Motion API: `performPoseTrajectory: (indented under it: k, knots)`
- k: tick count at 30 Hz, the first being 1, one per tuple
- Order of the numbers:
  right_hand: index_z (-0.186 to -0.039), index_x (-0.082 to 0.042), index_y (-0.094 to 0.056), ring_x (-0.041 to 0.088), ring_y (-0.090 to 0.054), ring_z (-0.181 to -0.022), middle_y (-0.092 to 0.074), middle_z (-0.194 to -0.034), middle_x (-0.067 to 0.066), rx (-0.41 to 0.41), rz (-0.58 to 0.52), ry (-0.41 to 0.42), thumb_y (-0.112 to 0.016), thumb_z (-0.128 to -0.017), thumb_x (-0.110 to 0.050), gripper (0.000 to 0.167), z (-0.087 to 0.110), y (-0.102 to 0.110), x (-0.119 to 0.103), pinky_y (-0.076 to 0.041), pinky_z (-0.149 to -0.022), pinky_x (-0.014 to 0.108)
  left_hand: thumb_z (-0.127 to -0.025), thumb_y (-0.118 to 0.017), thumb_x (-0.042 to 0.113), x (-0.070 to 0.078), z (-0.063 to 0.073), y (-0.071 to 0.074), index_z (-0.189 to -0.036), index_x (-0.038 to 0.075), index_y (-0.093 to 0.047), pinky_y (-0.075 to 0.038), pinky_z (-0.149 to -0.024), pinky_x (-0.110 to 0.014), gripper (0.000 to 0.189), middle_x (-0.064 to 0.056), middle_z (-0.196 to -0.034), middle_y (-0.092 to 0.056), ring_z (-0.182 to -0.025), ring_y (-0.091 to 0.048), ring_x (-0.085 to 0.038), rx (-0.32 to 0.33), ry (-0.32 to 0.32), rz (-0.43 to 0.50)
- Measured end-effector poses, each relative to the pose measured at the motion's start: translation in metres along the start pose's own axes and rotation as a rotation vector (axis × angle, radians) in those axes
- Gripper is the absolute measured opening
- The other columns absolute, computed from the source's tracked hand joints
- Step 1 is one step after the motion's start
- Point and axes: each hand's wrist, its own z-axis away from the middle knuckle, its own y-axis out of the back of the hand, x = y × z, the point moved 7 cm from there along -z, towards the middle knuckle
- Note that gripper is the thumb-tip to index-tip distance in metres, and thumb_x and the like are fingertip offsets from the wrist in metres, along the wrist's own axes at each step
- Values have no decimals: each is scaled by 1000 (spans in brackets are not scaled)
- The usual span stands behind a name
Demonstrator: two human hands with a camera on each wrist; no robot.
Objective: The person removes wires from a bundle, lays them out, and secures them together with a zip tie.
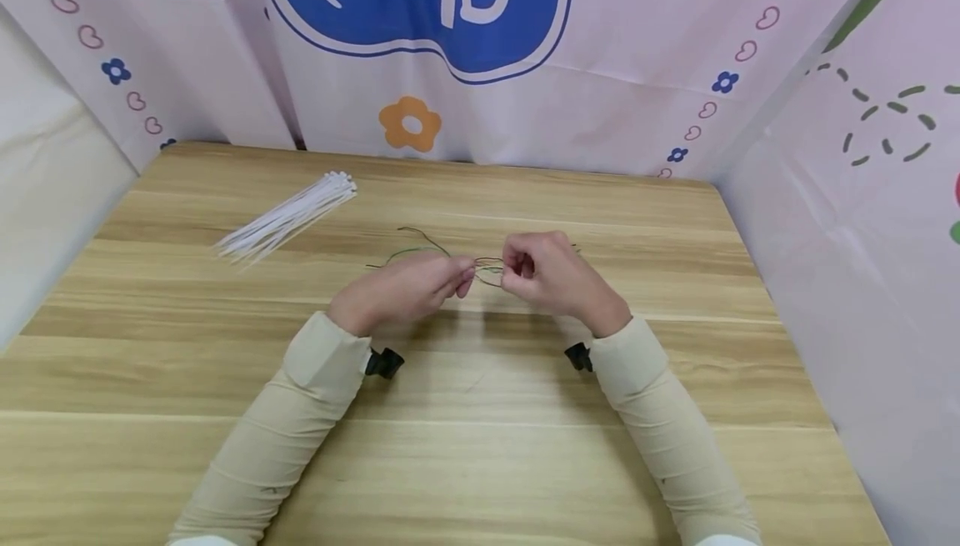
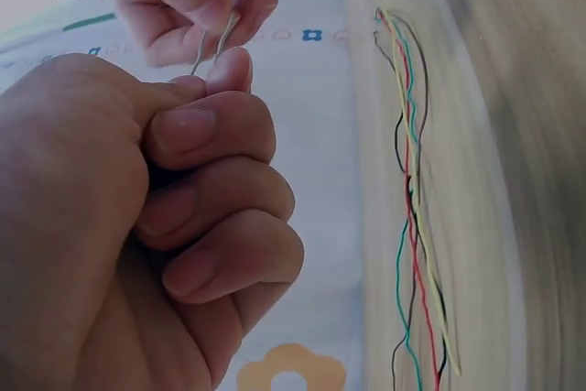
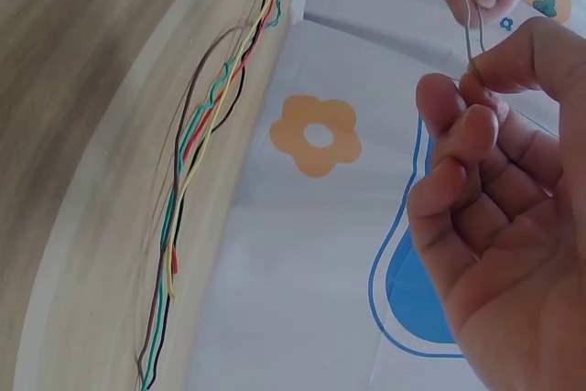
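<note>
A thin greyish wire [image 3: 468, 20] runs in two strands between the hands, held above the table. My left hand [image 1: 408, 283] pinches one end between thumb and forefinger, its other fingers curled in. The right hand [image 1: 555, 275] pinches the other end with thumb and fingertip, its remaining fingers loosely bent. Beyond and below the hands, a loose bundle of coloured wires [image 2: 409, 194] lies lengthwise on the table: red, green, yellow, black and brown. In the head view the hands cover much of this bundle.
A bunch of white cable ties [image 1: 288, 217] lies on the wooden table [image 1: 480, 463] at the back left. Printed cloth [image 1: 615, 112] hangs behind the table's far edge and along its sides. A dark wrist-camera mount [image 1: 385, 363] sits under the left cuff.
</note>
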Motion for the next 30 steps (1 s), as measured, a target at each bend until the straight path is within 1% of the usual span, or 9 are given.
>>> performPoseTrajectory:
  k: [7, 11, 13, 16, 19, 23, 26, 28, 30]
  knots:
    - [-77, -11, -64, 11, -54, -60, -60, -67, -1, 75, 11, -25, -67, -83, -3, 10, 3, 13, 9, -45, -56, 23, -114, -42, 13, -3, 4, 7, -91, 13, -56, -40, -66, -29, 27, 4, -74, -43, -64, -39, -10, -9, 10, 9]
    - [-81, -9, -67, 13, -59, -64, -67, -72, 2, 131, -65, -74, -68, -87, -2, 9, 4, 15, 14, -50, -59, 23, -114, -42, 12, -5, 5, 9, -90, 12, -59, -41, -67, -30, 29, 4, -73, -46, -64, -41, -11, -5, 1, -17]
    - [-84, -8, -68, 14, -62, -67, -70, -78, 4, 156, -153, -121, -69, -92, -3, 9, 4, 13, 17, -52, -61, 24, -113, -42, 11, -5, 4, 8, -90, 12, -60, -43, -68, -31, 30, 3, -73, -48, -65, -43, -11, -8, -8, -31]
    - [-91, -5, -67, 19, -66, -73, -74, -88, 7, 180, -363, -203, -67, -100, -6, 8, 3, 7, 24, -53, -64, 25, -111, -43, 8, -3, 2, 4, -90, 12, -63, -46, -70, -31, 29, 2, -75, -53, -67, -47, -12, -24, -23, -53]
    - [-97, -4, -65, 22, -66, -77, -74, -93, 5, 166, -571, -275, -63, -105, -10, 10, 2, -1, 28, -54, -66, 25, -110, -44, 8, -2, 0, 0, -90, 12, -64, -48, -70, -31, 29, 3, -75, -57, -67, -49, -11, -43, -27, -68]
    - [-102, -4, -59, 19, -57, -78, -67, -92, 4, 127, -723, -295, -56, -110, -13, 13, 0, -8, 25, -51, -70, 22, -110, -45, 8, -5, -1, 2, -90, 11, -64, -47, -69, -31, 28, 2, -74, -56, -66, -49, -11, -35, -13, -45]
    - [-106, -2, -56, 14, -48, -75, -57, -88, 4, 85, -724, -269, -53, -111, -13, 13, -1, -9, 22, -44, -67, 23, -111, -44, 8, -11, 2, 7, -90, 10, -63, -46, -70, -32, 28, 2, -75, -55, -66, -48, -11, -18, 1, -1]
    - [-108, 0, -57, 14, -44, -71, -52, -86, 5, 53, -669, -236, -53, -110, -11, 12, 0, -7, 22, -39, -64, 24, -111, -44, 8, -16, 6, 12, -88, 9, -62, -46, -70, -32, 29, 1, -75, -53, -66, -47, -11, -2, 7, 11]
    - [-107, 1, -61, 12, -42, -69, -51, -83, 3, 6, -562, -196, -56, -109, -10, 12, 2, -5, 22, -37, -62, 23, -108, -44, 3, -20, 10, 16, -85, 10, -61, -44, -70, -31, 30, 2, -74, -52, -66, -46, -11, 19, 1, -1]
